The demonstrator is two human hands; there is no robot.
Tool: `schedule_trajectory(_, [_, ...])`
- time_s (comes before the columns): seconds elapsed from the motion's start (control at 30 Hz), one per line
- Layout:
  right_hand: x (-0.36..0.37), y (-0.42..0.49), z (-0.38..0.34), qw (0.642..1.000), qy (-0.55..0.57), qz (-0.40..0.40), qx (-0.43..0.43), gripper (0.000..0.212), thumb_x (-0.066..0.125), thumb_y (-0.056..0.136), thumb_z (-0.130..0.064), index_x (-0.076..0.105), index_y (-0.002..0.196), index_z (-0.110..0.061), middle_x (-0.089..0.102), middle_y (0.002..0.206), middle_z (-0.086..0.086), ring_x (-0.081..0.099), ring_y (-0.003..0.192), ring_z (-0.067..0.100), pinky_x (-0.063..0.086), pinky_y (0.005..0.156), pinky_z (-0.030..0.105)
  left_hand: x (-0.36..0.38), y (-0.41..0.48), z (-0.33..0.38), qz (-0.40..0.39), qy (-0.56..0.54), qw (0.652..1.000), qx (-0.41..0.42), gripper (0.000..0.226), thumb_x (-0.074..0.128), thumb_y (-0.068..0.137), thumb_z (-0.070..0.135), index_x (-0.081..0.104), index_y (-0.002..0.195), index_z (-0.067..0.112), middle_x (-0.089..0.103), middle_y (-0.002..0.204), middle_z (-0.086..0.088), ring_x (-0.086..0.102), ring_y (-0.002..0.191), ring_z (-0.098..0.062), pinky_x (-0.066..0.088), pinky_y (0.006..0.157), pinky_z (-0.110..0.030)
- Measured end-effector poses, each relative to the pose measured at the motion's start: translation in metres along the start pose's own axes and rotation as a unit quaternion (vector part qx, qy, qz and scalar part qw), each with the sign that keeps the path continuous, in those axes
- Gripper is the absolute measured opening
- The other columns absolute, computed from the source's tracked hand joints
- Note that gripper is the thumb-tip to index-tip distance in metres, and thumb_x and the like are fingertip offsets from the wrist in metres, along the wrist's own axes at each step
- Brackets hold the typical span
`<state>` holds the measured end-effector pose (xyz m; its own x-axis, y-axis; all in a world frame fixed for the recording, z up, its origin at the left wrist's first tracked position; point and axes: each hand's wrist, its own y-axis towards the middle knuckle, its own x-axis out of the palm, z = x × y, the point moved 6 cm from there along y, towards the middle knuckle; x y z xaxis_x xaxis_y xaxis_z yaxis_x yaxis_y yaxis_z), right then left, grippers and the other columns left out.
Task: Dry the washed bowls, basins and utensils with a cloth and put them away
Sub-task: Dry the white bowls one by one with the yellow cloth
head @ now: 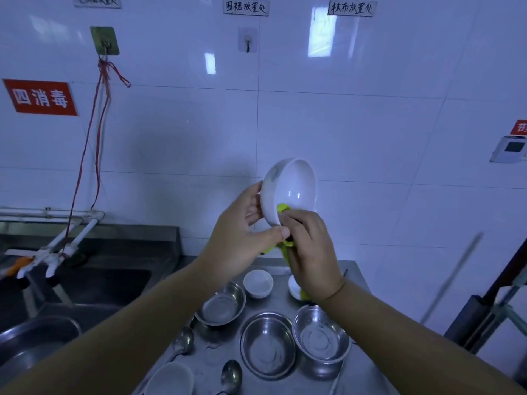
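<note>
A white bowl (291, 186) is held up on its side in front of the tiled wall, its inside facing right. My left hand (242, 232) grips its back and lower rim. My right hand (310, 252) grips a yellow-green cloth (283, 209) and presses it against the bowl's lower rim; the cloth's tail hangs down under my palm. Below, on the steel counter (285, 386), stand three steel bowls (221, 303) (268, 344) (320, 334), a small white bowl (258, 282), another white bowl (171, 379) at the bottom edge, and two steel ladles (182, 342) (231, 376).
A steel sink (94, 283) with a white tap (54, 252) lies to the left, and a large steel basin (37, 340) sits at its near corner. A white dish (293, 287) is partly hidden behind my right wrist. A dark metal frame (490, 306) stands at the right.
</note>
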<state>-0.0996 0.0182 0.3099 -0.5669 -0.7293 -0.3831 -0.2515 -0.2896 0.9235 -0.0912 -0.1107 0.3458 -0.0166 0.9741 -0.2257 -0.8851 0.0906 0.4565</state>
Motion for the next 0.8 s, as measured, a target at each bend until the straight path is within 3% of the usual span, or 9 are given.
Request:
schedule_trajectory(0.1, [0.002, -0.003, -0.008, 0.998, 0.055, -0.002, 0.040, 0.048, 0.042, 0.076, 0.001, 0.047, 0.122, -0.012, 0.046, 0.119, 0.003, 0.049, 0.107, 0.023, 0.045, 0.088, 0.033, -0.001, -0.001, 0.005, 0.021, -0.019, 0.999, 0.020, 0.062, 0.072, 0.064, 0.015, 0.056, 0.123, 0.021, 0.068, 0.101, 0.008, 0.065, 0.094, -0.001, 0.050, 0.083, -0.016])
schedule_trajectory(0.17, [0.001, -0.003, -0.006, 0.999, 0.050, -0.009, 0.016, 0.046, 0.041, 0.078, 0.002, 0.048, 0.122, -0.010, 0.047, 0.118, 0.005, 0.050, 0.105, 0.024, 0.045, 0.087, 0.033, -0.002, 0.000, 0.010, 0.014, 0.001, 1.000, 0.027, 0.060, 0.073, 0.061, 0.014, 0.060, 0.119, 0.024, 0.070, 0.093, 0.006, 0.066, 0.088, -0.002, 0.052, 0.082, -0.019])
schedule_trajectory(0.27, [-0.006, -0.002, 0.001, 0.992, -0.038, -0.016, -0.116, 0.027, 0.051, 0.093, 0.000, 0.051, 0.119, -0.005, 0.050, 0.111, 0.010, 0.053, 0.096, 0.028, 0.044, 0.084, 0.035, -0.010, 0.006, 0.026, -0.038, 0.071, 0.996, 0.026, 0.048, 0.073, 0.057, 0.016, 0.067, 0.100, 0.035, 0.072, 0.084, 0.002, 0.067, 0.076, -0.006, 0.055, 0.075, -0.028])
schedule_trajectory(0.37, [-0.010, -0.005, 0.010, 0.966, -0.091, -0.039, -0.238, 0.032, 0.066, 0.086, 0.001, 0.054, 0.116, -0.002, 0.053, 0.110, 0.013, 0.056, 0.096, 0.030, 0.047, 0.089, 0.039, -0.016, 0.015, 0.038, -0.132, 0.158, 0.978, 0.020, 0.043, 0.071, 0.059, 0.023, 0.066, 0.096, 0.043, 0.073, 0.079, 0.002, 0.068, 0.072, -0.014, 0.052, 0.074, -0.031])
schedule_trajectory(0.43, [-0.012, -0.003, 0.012, 0.974, -0.082, -0.044, -0.205, 0.034, 0.063, 0.088, 0.001, 0.051, 0.119, -0.003, 0.051, 0.113, 0.010, 0.054, 0.099, 0.028, 0.046, 0.090, 0.037, -0.020, 0.019, 0.032, -0.093, 0.113, 0.989, -0.001, 0.048, 0.073, 0.060, 0.028, 0.066, 0.107, 0.038, 0.073, 0.085, 0.010, 0.068, 0.078, -0.007, 0.052, 0.074, -0.022])
schedule_trajectory(0.53, [-0.013, 0.000, 0.006, 0.992, -0.051, -0.036, -0.113, 0.027, 0.052, 0.093, -0.004, 0.048, 0.120, -0.006, 0.048, 0.113, 0.005, 0.051, 0.097, 0.024, 0.042, 0.087, 0.032, -0.011, 0.008, 0.015, -0.028, 0.013, 0.999, -0.021, 0.061, 0.078, 0.064, 0.020, 0.058, 0.121, 0.025, 0.072, 0.099, 0.011, 0.067, 0.092, -0.005, 0.051, 0.080, -0.022])
schedule_trajectory(0.7, [-0.010, -0.009, -0.010, 0.997, -0.026, -0.018, -0.066, 0.024, 0.036, 0.102, -0.016, 0.048, 0.120, -0.007, 0.049, 0.115, 0.006, 0.053, 0.100, 0.025, 0.042, 0.088, 0.031, 0.002, -0.008, 0.005, 0.000, -0.024, 1.000, 0.008, 0.047, 0.076, 0.066, 0.005, 0.064, 0.100, 0.035, 0.073, 0.089, 0.006, 0.069, 0.085, -0.007, 0.052, 0.072, -0.019])
schedule_trajectory(0.8, [-0.011, -0.014, -0.002, 0.992, -0.047, -0.042, -0.110, 0.023, 0.048, 0.099, -0.010, 0.049, 0.121, -0.007, 0.053, 0.108, 0.008, 0.054, 0.092, 0.028, 0.046, 0.082, 0.036, 0.000, -0.003, 0.012, -0.048, 0.040, 0.998, 0.005, 0.043, 0.077, 0.067, -0.001, 0.067, 0.096, 0.029, 0.072, 0.079, 0.011, 0.067, 0.073, -0.001, 0.049, 0.065, -0.012])
